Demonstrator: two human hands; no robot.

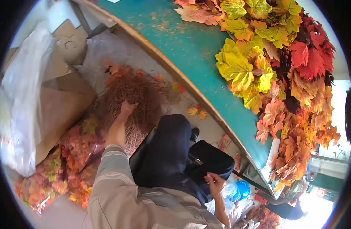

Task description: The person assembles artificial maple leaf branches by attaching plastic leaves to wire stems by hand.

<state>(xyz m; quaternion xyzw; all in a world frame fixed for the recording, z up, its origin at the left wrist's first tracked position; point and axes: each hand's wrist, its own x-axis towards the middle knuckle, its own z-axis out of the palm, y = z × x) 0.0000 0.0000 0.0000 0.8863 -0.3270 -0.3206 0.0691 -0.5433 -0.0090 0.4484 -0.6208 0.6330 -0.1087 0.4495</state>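
My left hand [127, 108] reaches down at the left into a big heap of thin brown stems [133, 93], beside the table. Its fingers are closed at the stems, partly sunk among them. Orange artificial maple leaves [124, 72] show at the far end of the heap. Near my right knee, my right hand [215, 184] hovers with its fingers curled together. Whether something small is between those fingertips I cannot make out.
A green-topped table [175, 42] with a wooden edge runs diagonally on the right, piled with yellow, orange and red artificial leaves [236, 65]. Left stand a cardboard box [62, 110] and clear plastic [24, 103]. Bagged leaves [76, 152] lie nearby. Another person [290, 202] is at lower right.
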